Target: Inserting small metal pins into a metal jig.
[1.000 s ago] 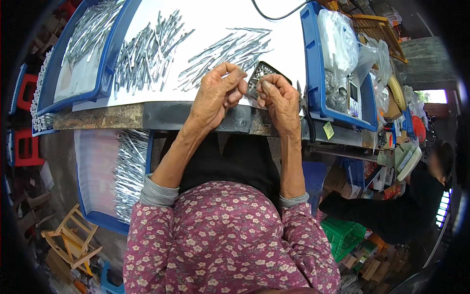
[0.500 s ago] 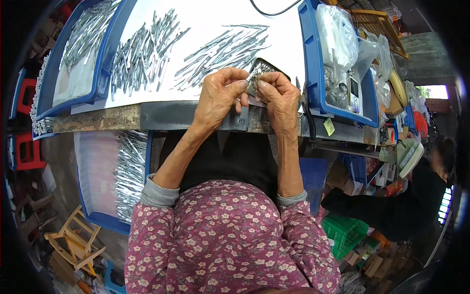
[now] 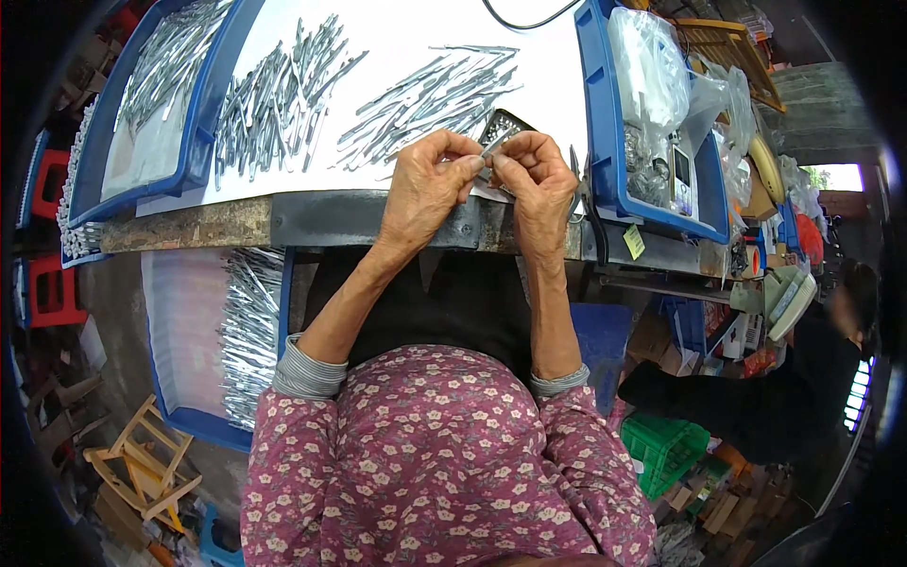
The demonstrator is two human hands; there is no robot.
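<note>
My left hand [image 3: 422,194] is closed, pinching one end of a thin silvery metal strip [image 3: 490,148] between thumb and forefinger. The thumb and forefinger of my right hand [image 3: 539,189] meet the other end of the strip, closed on it. Both hands hover over the near edge of the white-covered table. Just behind the fingertips lies a small black tray [image 3: 525,125] of tiny shiny parts, partly hidden by my hands. A loose pile of metal strips [image 3: 430,104] spreads beyond my left hand, and a second pile of strips [image 3: 279,99] lies farther left.
A blue bin [image 3: 194,142] of strips stands at the left. Another blue bin [image 3: 614,161] at the right holds plastic bags and a small device. Pliers [image 3: 588,189] rest beside it. Below the table sits a blue-rimmed tray [image 3: 179,331] with strips. A person in black [image 3: 794,392] is at the right.
The strip between my hands has tilted, and my fingertips have drawn closer together. My right hand has shifted slightly left and its fingers have curled in.
</note>
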